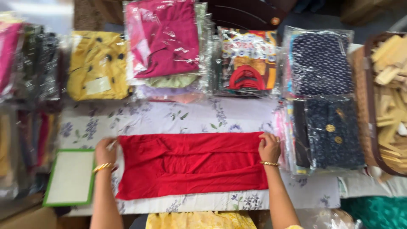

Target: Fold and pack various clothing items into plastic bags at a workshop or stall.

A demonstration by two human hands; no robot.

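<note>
I see a red garment (191, 164) lying folded lengthwise across the middle of the floral-sheeted tabletop (186, 116), near its front edge. My left hand (105, 151) pinches its left end, fingers closed on the cloth, and my right hand (269, 147) presses the upper right corner, fingers curled on the fabric. I judge the folding is midway; the next move calls for both ends held evenly. Bagged clothes (163, 40) line the far edge, and a green-framed board (70, 178) sits at the left.
</note>
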